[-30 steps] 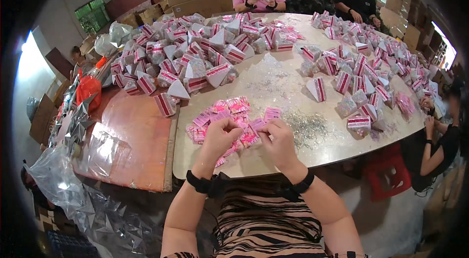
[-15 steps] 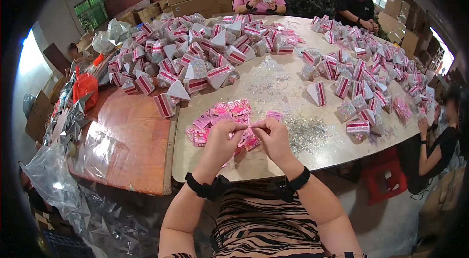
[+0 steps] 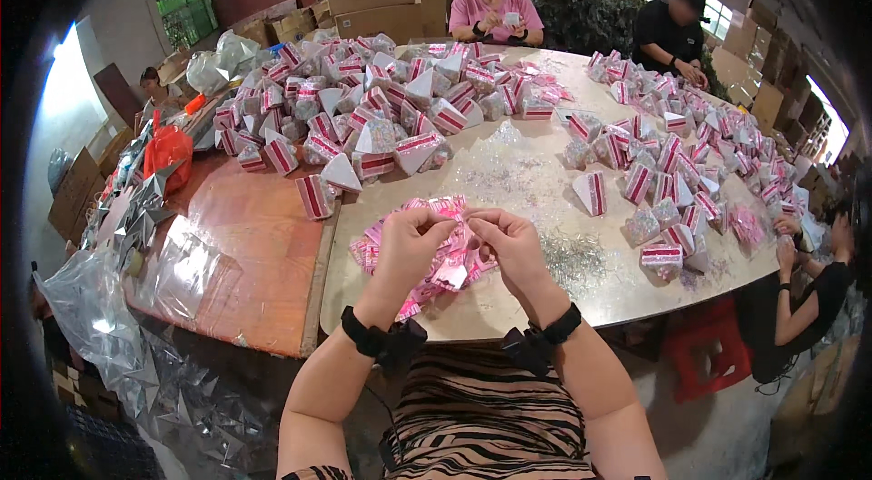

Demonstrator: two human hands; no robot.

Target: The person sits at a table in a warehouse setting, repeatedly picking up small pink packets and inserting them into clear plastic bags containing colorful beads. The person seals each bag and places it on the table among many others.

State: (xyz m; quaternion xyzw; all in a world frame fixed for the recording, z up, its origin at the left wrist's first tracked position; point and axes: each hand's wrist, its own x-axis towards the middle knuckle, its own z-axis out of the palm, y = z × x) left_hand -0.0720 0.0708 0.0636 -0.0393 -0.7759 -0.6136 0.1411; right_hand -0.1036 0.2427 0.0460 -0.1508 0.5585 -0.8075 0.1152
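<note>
My left hand (image 3: 411,248) and my right hand (image 3: 510,244) meet at the fingertips above a heap of pink printed tags (image 3: 372,248). Both are closed in a pinch on a small pink tag (image 3: 461,230), its lower part hard to tell from the heap. Just right of my right hand lies a loose pile of thin, silvery wire pieces (image 3: 577,262). Cake-slice-shaped ornaments (image 3: 315,196), white with pink bands and glittery sides, are piled beyond my hands.
More cake-slice ornaments (image 3: 661,256) cover the table's right side. Glitter (image 3: 509,167) is scattered mid-table. A brown wooden board (image 3: 245,253) adjoins on the left, with silver stars (image 3: 150,207) and a red bag (image 3: 168,158). Co-workers sit at the far side and right; a red stool (image 3: 708,357) stands below.
My hands stay pinched together, the right fingers now more curled. The view has shifted slightly, and the separate tag right of the heap is now hidden behind my right hand.
</note>
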